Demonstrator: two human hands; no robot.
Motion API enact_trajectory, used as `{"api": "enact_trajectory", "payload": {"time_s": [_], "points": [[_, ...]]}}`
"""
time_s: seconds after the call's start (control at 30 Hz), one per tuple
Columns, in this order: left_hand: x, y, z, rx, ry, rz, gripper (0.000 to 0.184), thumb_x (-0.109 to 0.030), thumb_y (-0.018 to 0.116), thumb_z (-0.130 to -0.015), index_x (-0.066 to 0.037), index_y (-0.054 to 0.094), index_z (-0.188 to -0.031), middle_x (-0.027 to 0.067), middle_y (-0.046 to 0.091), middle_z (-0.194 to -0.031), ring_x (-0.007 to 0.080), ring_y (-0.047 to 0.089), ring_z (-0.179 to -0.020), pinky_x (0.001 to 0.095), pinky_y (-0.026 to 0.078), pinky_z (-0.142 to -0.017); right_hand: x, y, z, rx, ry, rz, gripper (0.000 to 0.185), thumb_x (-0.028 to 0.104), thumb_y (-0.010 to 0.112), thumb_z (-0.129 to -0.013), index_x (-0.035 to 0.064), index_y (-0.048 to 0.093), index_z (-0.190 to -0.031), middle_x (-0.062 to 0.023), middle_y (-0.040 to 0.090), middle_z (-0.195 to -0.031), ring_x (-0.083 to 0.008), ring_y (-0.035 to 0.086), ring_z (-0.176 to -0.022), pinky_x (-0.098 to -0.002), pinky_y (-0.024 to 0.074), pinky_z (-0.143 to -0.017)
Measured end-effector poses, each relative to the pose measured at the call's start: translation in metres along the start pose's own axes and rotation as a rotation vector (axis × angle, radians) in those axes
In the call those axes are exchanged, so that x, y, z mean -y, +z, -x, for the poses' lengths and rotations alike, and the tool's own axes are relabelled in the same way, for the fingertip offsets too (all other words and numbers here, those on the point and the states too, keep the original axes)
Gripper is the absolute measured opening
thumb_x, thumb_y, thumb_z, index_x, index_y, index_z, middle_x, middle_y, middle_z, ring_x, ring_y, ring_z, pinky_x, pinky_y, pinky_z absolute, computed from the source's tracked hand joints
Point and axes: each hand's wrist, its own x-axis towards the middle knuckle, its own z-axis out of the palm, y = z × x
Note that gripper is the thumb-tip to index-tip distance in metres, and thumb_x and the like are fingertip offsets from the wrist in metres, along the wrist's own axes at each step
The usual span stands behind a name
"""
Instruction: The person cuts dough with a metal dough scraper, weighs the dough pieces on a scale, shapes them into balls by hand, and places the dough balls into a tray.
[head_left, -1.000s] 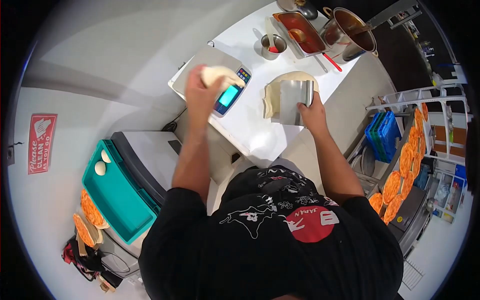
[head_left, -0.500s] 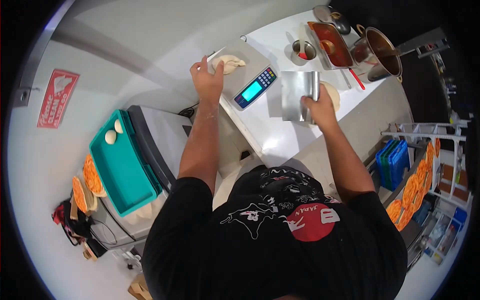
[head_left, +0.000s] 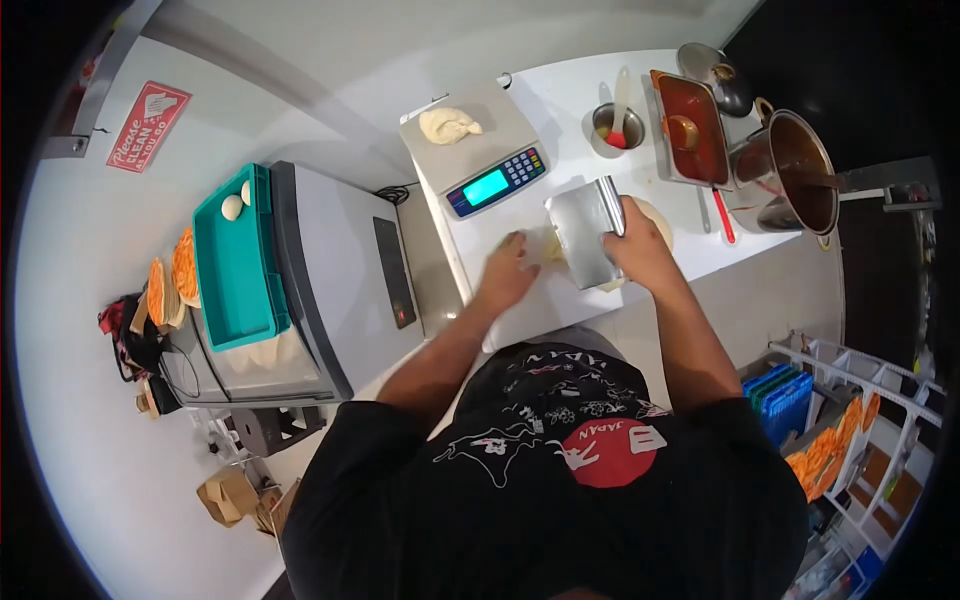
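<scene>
My right hand (head_left: 645,245) grips a metal dough scraper (head_left: 578,240) by its rolled top edge, blade held over the white table. Pale dough (head_left: 657,222) lies beneath and beside the scraper, mostly covered by it and my hand. Left of the blade, my left hand (head_left: 508,272) hovers with fingers apart and nothing in them. A lump of dough (head_left: 448,126) rests on the plate of a digital scale (head_left: 497,182) with a lit display, its digits too small to read.
Beyond the scraper stand a small metal pot (head_left: 612,130) with a spatula, a sauce tray (head_left: 690,125) with a ladle, and a large pot (head_left: 790,170). To the left, a green crate (head_left: 240,300) holds two dough balls. Topped pizza bases (head_left: 825,455) sit at the right.
My left hand has left the dough on the scale and come down beside the scraper. The scraper has tilted and shifted slightly within the view, which itself has turned.
</scene>
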Motion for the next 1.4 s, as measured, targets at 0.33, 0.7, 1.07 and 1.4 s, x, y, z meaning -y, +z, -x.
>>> {"api": "enact_trajectory", "payload": {"time_s": [0.33, 0.7, 1.07, 1.4], "points": [[-0.050, 0.103, 0.013, 0.051, -0.048, 0.854, 0.071, -0.006, 0.064, -0.088, 0.002, 0.040, -0.154, 0.0193, 0.049, -0.153, 0.0285, 0.060, -0.126, 0.0379, 0.052, -0.102, -0.028, -0.045, -0.023, 0.050, -0.097, -0.060, 0.042, 0.006, 0.064, -0.083, 0.0014, 0.056, -0.125, -0.0213, 0.069, -0.104, -0.0358, 0.068, -0.101, -0.0407, 0.0522, -0.089], [-0.002, -0.171, -0.026, -0.209, -0.200, -0.155, 0.037, -0.022, 0.066, -0.094, -0.008, 0.068, -0.128, 0.0177, 0.074, -0.106, 0.0337, 0.070, -0.097, 0.0413, 0.055, -0.085, 0.019, 0.115, -0.086, 0.555, -0.419, 0.364, 0.036, 0.009, 0.059, -0.081, 0.0085, 0.066, -0.115, -0.0204, 0.070, -0.107, -0.0418, 0.066, -0.101, -0.0513, 0.0513, -0.088], [0.007, -0.176, -0.203, -0.067, -0.090, -0.105, 0.058, -0.030, 0.082, -0.079, 0.004, 0.063, -0.121, 0.0181, 0.074, -0.105, 0.0272, 0.071, -0.092, 0.0381, 0.054, -0.080, 0.075, 0.120, -0.095, -0.134, -0.329, -0.178, 0.022, 0.024, 0.067, -0.095, 0.0098, 0.070, -0.112, -0.0051, 0.069, -0.103, -0.0237, 0.067, -0.097, -0.0420, 0.0544, -0.082], [-0.081, -0.151, -0.085, -0.573, 0.353, 0.333, 0.029, -0.020, 0.056, -0.100, 0.003, 0.059, -0.118, 0.0142, 0.069, -0.090, 0.0195, 0.064, -0.078, 0.0345, 0.051, -0.072, 0.179, 0.129, -0.138, -0.297, 0.044, -1.084, 0.032, 0.032, 0.063, -0.101, 0.0004, 0.068, -0.102, -0.0064, 0.068, -0.095, -0.0140, 0.062, -0.082, -0.0325, 0.0509, -0.070]]}}
